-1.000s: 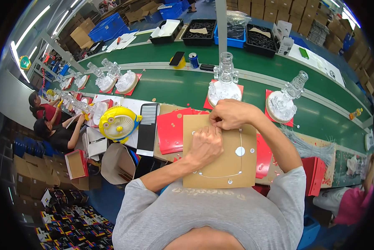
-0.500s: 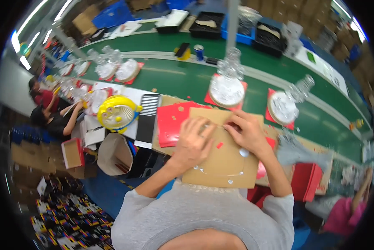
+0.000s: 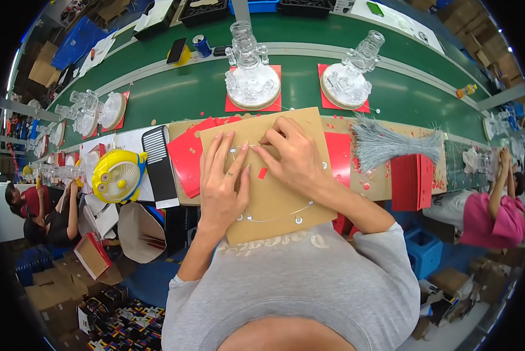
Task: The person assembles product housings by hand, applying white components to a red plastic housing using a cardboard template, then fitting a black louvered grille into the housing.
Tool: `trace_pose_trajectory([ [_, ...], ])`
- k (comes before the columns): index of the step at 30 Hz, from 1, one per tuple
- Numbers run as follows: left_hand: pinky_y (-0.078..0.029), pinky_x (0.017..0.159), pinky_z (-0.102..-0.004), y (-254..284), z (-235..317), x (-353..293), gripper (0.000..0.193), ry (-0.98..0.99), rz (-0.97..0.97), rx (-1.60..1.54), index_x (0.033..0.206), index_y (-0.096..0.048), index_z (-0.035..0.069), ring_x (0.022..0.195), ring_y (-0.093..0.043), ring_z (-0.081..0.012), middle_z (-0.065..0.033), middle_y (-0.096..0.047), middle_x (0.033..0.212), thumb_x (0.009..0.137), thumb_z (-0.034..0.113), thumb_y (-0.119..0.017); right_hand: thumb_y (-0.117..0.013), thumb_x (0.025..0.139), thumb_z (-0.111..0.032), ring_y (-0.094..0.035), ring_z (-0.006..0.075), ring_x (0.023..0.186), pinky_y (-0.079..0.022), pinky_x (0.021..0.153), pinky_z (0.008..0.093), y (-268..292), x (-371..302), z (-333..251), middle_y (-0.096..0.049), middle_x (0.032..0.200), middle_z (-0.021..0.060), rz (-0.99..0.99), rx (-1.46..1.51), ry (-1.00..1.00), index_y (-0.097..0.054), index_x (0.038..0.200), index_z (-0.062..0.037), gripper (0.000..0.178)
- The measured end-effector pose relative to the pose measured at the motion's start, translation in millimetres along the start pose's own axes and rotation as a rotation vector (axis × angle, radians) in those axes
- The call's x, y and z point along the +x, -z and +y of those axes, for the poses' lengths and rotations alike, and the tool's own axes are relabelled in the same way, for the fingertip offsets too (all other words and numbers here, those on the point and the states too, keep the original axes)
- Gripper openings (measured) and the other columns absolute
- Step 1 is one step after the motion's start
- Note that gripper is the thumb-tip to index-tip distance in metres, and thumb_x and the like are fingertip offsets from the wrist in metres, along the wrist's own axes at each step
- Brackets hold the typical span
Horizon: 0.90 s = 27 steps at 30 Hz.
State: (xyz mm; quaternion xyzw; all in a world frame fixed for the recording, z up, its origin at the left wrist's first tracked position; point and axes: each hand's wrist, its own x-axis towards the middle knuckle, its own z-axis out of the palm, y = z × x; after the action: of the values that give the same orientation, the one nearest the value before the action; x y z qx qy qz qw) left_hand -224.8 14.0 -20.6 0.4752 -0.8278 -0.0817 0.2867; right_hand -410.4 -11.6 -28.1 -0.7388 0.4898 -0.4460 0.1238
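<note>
A square brown cardboard sheet (image 3: 286,196) leans against my chest, over the bench's near edge. Along its lower part runs a thin pale strand (image 3: 280,219) between small clear round pieces, bowed like an arc. My left hand (image 3: 221,184) lies on the sheet's left side with fingers stretched out, the fingertips beside a short stretch of strand near the upper edge. On the upper middle, the thumb and forefinger of my right hand (image 3: 290,157) pinch that thin strand. A small red paper scrap (image 3: 262,174) rests on the cardboard below the right hand.
Red card sheets (image 3: 183,158) lie left of the cardboard; a bundle of grey wire ties (image 3: 391,143) sits on a red stack (image 3: 411,184) at right. Clear plastic assemblies on white round bases (image 3: 254,88) stand on the green belt (image 3: 186,88). A yellow fan (image 3: 119,175) is at left. Co-workers sit both sides.
The whole view has turned, so the bench things sit further left. My left hand's fingers, bent before, now lie straighter on the cardboard. My right hand stays pinched near the upper edge.
</note>
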Motion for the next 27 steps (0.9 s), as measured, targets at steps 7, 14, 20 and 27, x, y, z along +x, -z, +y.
trace_pose_trajectory([
  [7, -0.04, 0.108, -0.0511, 1, 2, -3, 0.046, 0.019, -0.003, -0.029, 0.13, -0.067, 0.006, 0.139, -0.045, -0.0384, -0.0177, -0.054, 0.145, 0.085, 0.003, -0.069, -0.078, 0.076, -0.004, -0.061, 0.028, 0.078, -0.052, 0.067, 0.0403, 4, 1, 19, -0.054, 0.083, 0.0098, -0.035, 0.005, 0.26, -0.063, 0.082, -0.0006, 0.017],
  [14, -0.041, 0.112, -0.0462, 1, 6, -1, 0.044, 0.027, -0.015, 0.043, 0.129, -0.068, 0.007, 0.139, -0.046, -0.036, -0.0141, -0.055, 0.146, 0.086, 0.003, -0.069, -0.069, 0.078, -0.007, -0.063, 0.0258, 0.077, -0.055, 0.063, 0.0363, 21, 23, 42, -0.054, 0.085, 0.0088, -0.265, -0.093, 0.606, -0.062, 0.087, -0.0009, 0.013],
  [20, -0.041, 0.108, -0.0503, -2, 9, -2, 0.045, 0.009, -0.006, 0.033, 0.129, -0.068, 0.006, 0.139, -0.045, -0.037, -0.0149, -0.056, 0.144, 0.085, 0.004, -0.07, -0.066, 0.078, -0.008, -0.066, 0.0239, 0.08, -0.059, 0.065, 0.0349, 26, 21, 50, -0.057, 0.092, 0.0095, -0.355, -0.099, 0.592, -0.063, 0.088, -0.0001, 0.013],
  [27, -0.041, 0.105, -0.0523, -3, 9, -2, 0.045, -0.006, 0.012, -0.006, 0.129, -0.067, 0.005, 0.138, -0.046, -0.0382, -0.0168, -0.056, 0.143, 0.084, 0.005, -0.07, -0.076, 0.071, -0.005, -0.066, 0.0217, 0.08, -0.057, 0.067, 0.0341, 22, 13, 56, -0.065, 0.09, 0.0073, -0.188, 0.105, 0.534, -0.074, 0.098, -0.002, 0.027],
])
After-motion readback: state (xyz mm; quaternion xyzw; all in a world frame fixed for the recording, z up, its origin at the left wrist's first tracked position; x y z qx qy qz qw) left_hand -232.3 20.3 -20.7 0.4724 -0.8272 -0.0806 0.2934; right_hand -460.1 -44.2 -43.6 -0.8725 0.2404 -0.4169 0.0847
